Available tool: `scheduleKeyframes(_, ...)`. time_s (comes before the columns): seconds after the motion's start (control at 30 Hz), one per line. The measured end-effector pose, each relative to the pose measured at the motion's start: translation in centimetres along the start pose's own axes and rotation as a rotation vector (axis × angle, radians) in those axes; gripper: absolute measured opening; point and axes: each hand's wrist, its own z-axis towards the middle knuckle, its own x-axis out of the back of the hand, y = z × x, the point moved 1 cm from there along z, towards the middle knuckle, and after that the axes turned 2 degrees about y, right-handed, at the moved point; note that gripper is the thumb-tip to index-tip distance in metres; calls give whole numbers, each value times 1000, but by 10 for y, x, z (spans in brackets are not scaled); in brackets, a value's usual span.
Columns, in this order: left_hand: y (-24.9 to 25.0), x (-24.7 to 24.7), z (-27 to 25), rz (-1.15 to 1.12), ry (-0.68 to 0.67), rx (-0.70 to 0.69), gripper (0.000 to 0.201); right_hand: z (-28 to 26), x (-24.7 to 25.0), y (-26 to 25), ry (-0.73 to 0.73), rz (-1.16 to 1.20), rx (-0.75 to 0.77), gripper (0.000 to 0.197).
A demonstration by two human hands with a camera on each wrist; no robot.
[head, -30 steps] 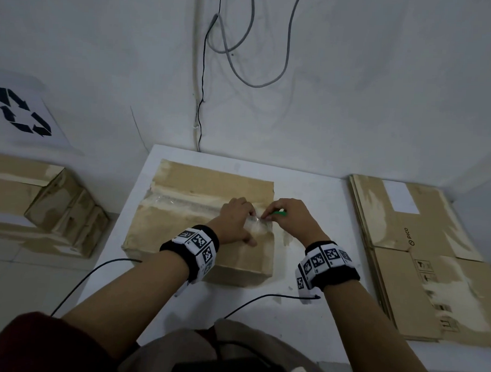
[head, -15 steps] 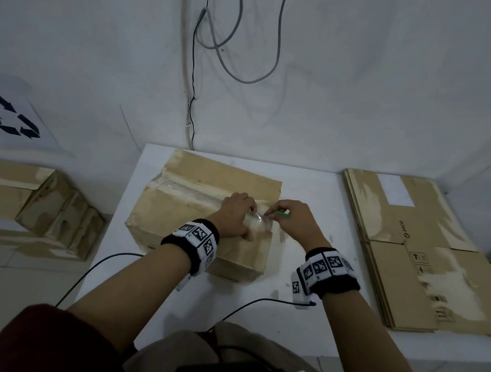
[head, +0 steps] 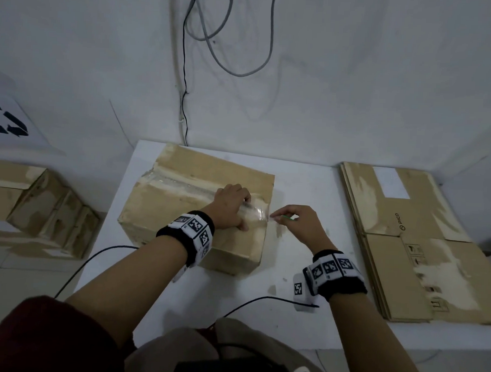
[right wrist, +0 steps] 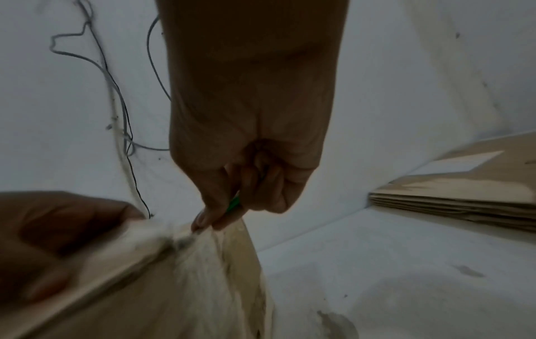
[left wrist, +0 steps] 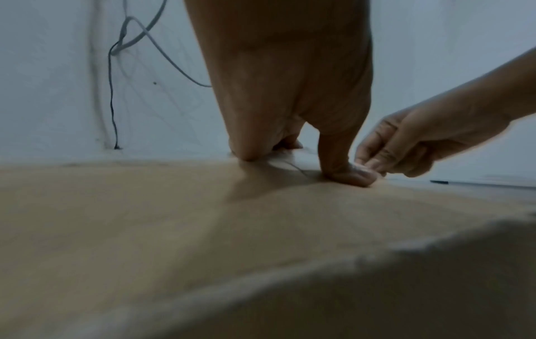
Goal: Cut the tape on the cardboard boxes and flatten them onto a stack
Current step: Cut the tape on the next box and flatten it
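The left hand (head: 230, 204) pressed curled fingers onto the taped cardboard box (head: 181, 211) on the white surface (head: 289, 314); the right hand (head: 298, 222) pinched a green-handled cutter (right wrist: 233, 203) at the tape (head: 253, 213) end.

The box (head: 181, 208) is made of matt brown cardboard, scuffed pale in patches; glossy clear tape (head: 250, 212) is seen along its seam.

1 taped box (head: 198, 200) on the tabletop (head: 300, 188). 1 stack of flattened boxes (head: 422, 244) at right; layer count not readable. 2 boxes on the floor at left: one (head: 5, 192), another (head: 54, 214). 2 hands: left (head: 230, 206), right (head: 296, 221). 2 wristbands. 1 small green tool (head: 288, 218). 1 recycling sign (head: 8, 122). Wall cables (head: 216, 44): several, exact number unclear.
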Motion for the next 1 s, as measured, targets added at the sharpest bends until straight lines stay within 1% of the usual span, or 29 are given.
scheduleKeyframes(0.1,2,10,4,12,-5,-28,65,-7,1,7,45,106,-23,8)
scheduleKeyframes(0.17,6,13,4,-12,9,-57,63,-12,-3,8,62,199,-65,7)
scheduleKeyframes(0.2,8,16,2,-43,50,-71,61,-13,-5,9,67,262,-109,9)
scheduleKeyframes(0.27,13,24,-2,-69,212,-109,58,-14,-10,11,105,369,-183,13)
scheduleKeyframes(0.33,21,35,-7,9,382,-170,51,-12,-13,14,183,398,-210,17)
scheduleKeyframes(0.37,26,41,-9,75,431,-190,47,-10,-13,15,221,411,-214,18)
scheduleKeyframes(0.4,33,46,-13,152,435,-193,43,-9,-13,15,252,425,-216,20)
scheduleKeyframes(0.47,44,52,-22,272,348,-164,39,-5,-9,16,290,468,-219,22)
scheduleKeyframes(0.5,49,53,-27,281,308,-154,39,-3,-7,14,295,502,-217,23)
scheduleKeyframes(0.53,53,52,-35,235,290,-138,44,-1,-4,12,285,543,-210,24)
scheduleKeyframes(0.6,59,47,-51,70,251,-41,60,2,1,5,226,579,-192,24)
scheduleKeyframes(0.63,57,41,-57,38,165,12,60,3,2,2,189,561,-185,25)
scheduleKeyframes(0.67,55,32,-63,29,42,46,52,5,3,0,159,531,-178,26)
scheduleKeyframes(0.73,46,12,-70,50,-175,59,24,10,0,-3,145,452,-157,26)
scheduleKeyframes(0.77,40,1,-71,84,-204,54,22,13,-2,-3,158,397,-138,26)
scheduleKeyframes(0.8,35,-9,-73,128,-178,50,28,15,-5,-2,175,336,-119,25)
scheduleKeyframes(0.9,27,-29,-72,181,21,32,44,22,-12,-2,176,216,-81,23)
scheduleKeyframes(0.97,23,-33,-67,173,34,32,47,26,-15,-4,164,186,-45,20)
scheduleKeyframes(1.0,23,-31,-64,125,26,51,44,28,-16,-6,161,160,-20,18)
